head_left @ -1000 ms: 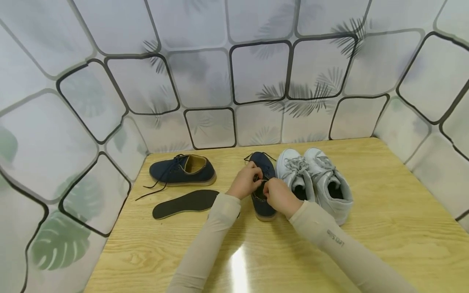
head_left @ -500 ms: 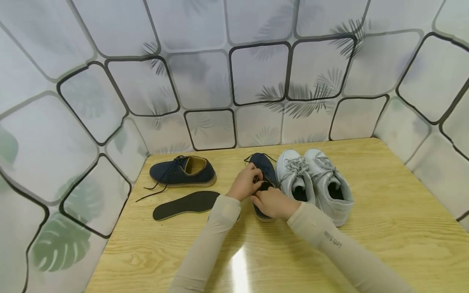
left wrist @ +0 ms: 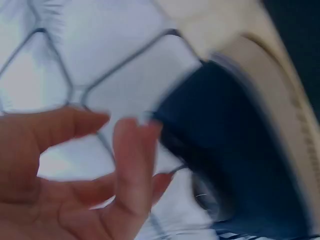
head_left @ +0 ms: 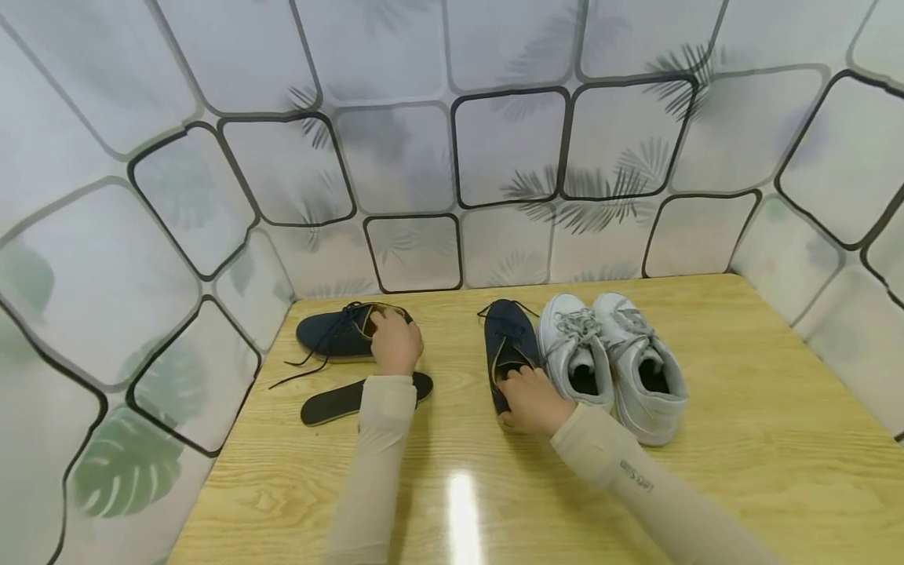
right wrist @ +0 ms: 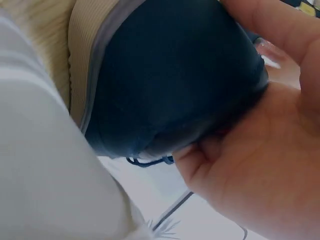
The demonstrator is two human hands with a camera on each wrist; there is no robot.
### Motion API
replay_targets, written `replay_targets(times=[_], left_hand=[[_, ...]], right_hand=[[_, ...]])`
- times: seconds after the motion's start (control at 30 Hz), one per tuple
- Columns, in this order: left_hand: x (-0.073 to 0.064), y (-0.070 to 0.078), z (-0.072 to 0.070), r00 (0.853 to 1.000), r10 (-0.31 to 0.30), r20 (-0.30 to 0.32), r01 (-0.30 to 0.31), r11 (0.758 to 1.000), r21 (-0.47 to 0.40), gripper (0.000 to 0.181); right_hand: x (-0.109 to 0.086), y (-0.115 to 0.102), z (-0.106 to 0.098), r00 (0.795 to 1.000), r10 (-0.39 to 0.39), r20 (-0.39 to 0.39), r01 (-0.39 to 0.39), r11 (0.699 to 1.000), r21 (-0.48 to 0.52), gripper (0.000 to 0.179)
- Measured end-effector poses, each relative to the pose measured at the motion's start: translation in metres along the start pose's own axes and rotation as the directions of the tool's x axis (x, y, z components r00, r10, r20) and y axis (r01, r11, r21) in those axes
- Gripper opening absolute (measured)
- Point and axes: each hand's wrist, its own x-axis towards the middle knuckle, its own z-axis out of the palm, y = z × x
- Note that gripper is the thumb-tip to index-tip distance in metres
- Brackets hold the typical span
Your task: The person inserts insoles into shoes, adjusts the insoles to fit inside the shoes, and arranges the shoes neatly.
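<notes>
My left hand [head_left: 397,345] is over the heel opening of the left navy lace-up shoe [head_left: 328,333]. In the left wrist view its fingers are loosely bent, with the blurred shoe [left wrist: 225,130] close beside the fingertips; nothing shows between them. Whether they touch it I cannot tell. My right hand [head_left: 531,402] grips the heel of the other navy shoe [head_left: 510,333], which points toward the wall. Up close in the right wrist view, the fingers curl over the rim into this shoe [right wrist: 170,70] with the thumb outside. The fingertips inside are hidden.
Two white sneakers [head_left: 646,388] stand side by side, right against the right navy shoe. A black insole [head_left: 332,403] lies on the wooden table [head_left: 452,439], partly under my left forearm. Patterned walls [head_left: 508,149] close off the back and sides.
My left hand has left the right shoe and moved left to the other navy shoe. My right hand stays at its shoe's heel, its fingers now inside the opening.
</notes>
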Motion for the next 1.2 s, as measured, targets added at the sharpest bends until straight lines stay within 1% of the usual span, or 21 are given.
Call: replay_targets(times=[0.03,0.07,0.1,0.17,0.2,0.23,0.3,0.33,0.4,0.43,0.5,0.53,0.6,0.63,0.73,0.8,0.83,0.9,1.0,1.1,1.2], left_hand=[[0.002,-0.006,0.001,0.999,-0.026,0.046,0.024,0.999,0.037,0.036],[0.003,-0.011,0.003,0.995,-0.031,0.097,0.025,0.998,0.062,0.039],[0.004,-0.015,0.006,0.99,-0.024,0.141,0.013,0.997,0.078,0.042],[0.005,-0.022,0.011,0.983,0.013,0.186,-0.028,0.997,0.074,0.045],[0.005,-0.025,0.014,0.981,0.037,0.19,-0.051,0.996,0.069,0.046],[0.004,-0.027,0.016,0.982,0.058,0.181,-0.071,0.995,0.065,0.047],[0.004,-0.029,0.018,0.984,0.087,0.156,-0.096,0.994,0.053,0.048],[0.004,-0.03,0.018,0.984,0.099,0.146,-0.108,0.993,0.05,0.049],[0.003,-0.03,0.019,0.983,0.128,0.135,-0.136,0.989,0.055,0.048],[0.002,-0.031,0.02,0.98,0.146,0.136,-0.154,0.987,0.055,0.048],[-0.001,-0.031,0.021,0.97,0.188,0.152,-0.199,0.978,0.063,0.045],[-0.003,-0.03,0.021,0.962,0.217,0.165,-0.231,0.971,0.068,0.045],[-0.009,-0.028,0.023,0.937,0.288,0.199,-0.306,0.95,0.068,0.043],[-0.012,-0.026,0.022,0.92,0.32,0.228,-0.341,0.938,0.06,0.042],[-0.021,-0.019,0.022,0.857,0.413,0.307,-0.438,0.899,0.016,0.041],[-0.027,-0.016,0.023,0.815,0.464,0.347,-0.489,0.872,-0.017,0.039],[-0.029,-0.015,0.023,0.796,0.484,0.363,-0.509,0.86,-0.03,0.036],[-0.035,-0.012,0.024,0.766,0.521,0.377,-0.546,0.836,-0.045,0.03],[-0.044,-0.011,0.025,0.735,0.562,0.38,-0.589,0.807,-0.054,0.023],[-0.054,-0.01,0.024,0.717,0.587,0.376,-0.612,0.788,-0.063,0.021],[-0.063,-0.011,0.02,0.697,0.603,0.388,-0.628,0.775,-0.076,0.021]], right_hand=[[-0.002,0.0,0.002,1.0,0.008,-0.018,-0.007,1.0,0.006,0.038],[-0.004,-0.001,0.004,0.999,0.015,-0.045,-0.014,1.0,0.01,0.038],[-0.007,-0.002,0.006,0.997,0.022,-0.08,-0.021,1.0,0.008,0.038],[-0.014,-0.003,0.012,0.983,0.029,-0.181,-0.032,0.999,-0.013,0.04],[-0.019,-0.004,0.015,0.97,0.027,-0.243,-0.036,0.999,-0.031,0.041],[-0.023,-0.005,0.018,0.95,0.023,-0.31,-0.04,0.998,-0.049,0.041],[-0.031,-0.005,0.022,0.9,0.007,-0.435,-0.043,0.996,-0.073,0.039],[-0.033,-0.005,0.023,0.875,-0.003,-0.484,-0.04,0.996,-0.078,0.038],[-0.036,-0.004,0.024,0.835,-0.019,-0.549,-0.025,0.997,-0.072,0.036],[-0.036,-0.003,0.025,0.821,-0.025,-0.57,-0.012,0.998,-0.061,0.035],[-0.036,-0.002,0.026,0.807,-0.029,-0.59,0.006,0.999,-0.042,0.033],[-0.036,-0.001,0.027,0.802,-0.029,-0.596,0.009,0.999,-0.037,0.033],[-0.037,0.0,0.029,0.787,-0.03,-0.616,0.015,0.999,-0.029,0.033],[-0.037,0.001,0.03,0.78,-0.03,-0.625,0.018,1.0,-0.025,0.032],[-0.037,0.003,0.031,0.756,-0.038,-0.653,0.029,0.999,-0.024,0.033],[-0.036,0.004,0.031,0.744,-0.045,-0.667,0.04,0.999,-0.023,0.033],[-0.036,0.005,0.031,0.741,-0.048,-0.67,0.044,0.999,-0.023,0.032],[-0.035,0.005,0.031,0.74,-0.047,-0.671,0.044,0.999,-0.022,0.032],[-0.035,0.005,0.03,0.751,-0.035,-0.66,0.036,0.999,-0.011,0.031],[-0.036,0.004,0.03,0.762,-0.021,-0.647,0.026,1.0,-0.001,0.03],[-0.037,0.004,0.03,0.769,-0.013,-0.639,0.02,1.0,0.004,0.03]])
